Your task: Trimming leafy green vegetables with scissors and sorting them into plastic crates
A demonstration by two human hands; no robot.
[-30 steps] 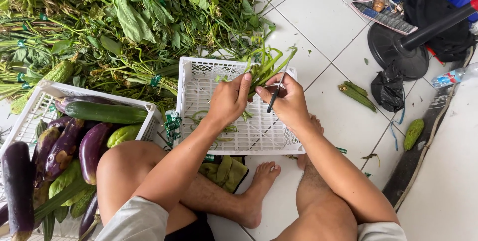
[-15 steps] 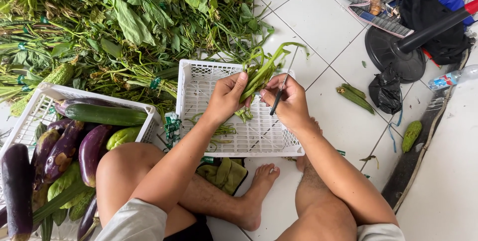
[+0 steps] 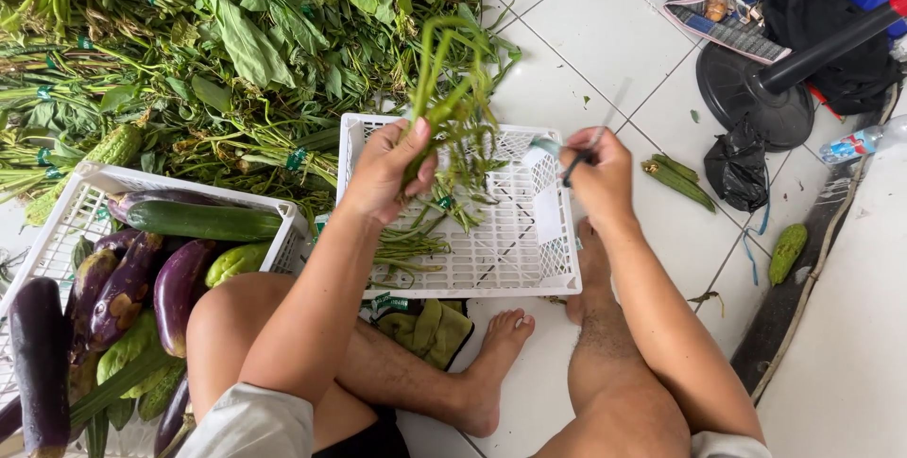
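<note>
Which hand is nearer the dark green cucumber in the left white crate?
Left. The left hand, gripping a green stalk bunch, is just right of the cucumber; the right hand is farther right, across the middle white crate.

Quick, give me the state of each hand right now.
Left hand: closed around a bunch of long green leafy stems.
Right hand: closed on a thin dark-handled knife.

We see the tray [image 3: 491, 259] before our knees, a crate of eggplants [image 3: 57, 222] at its left, leafy bundles [image 3: 217, 51] behind both, a fan base [image 3: 751, 99] far right.
</note>
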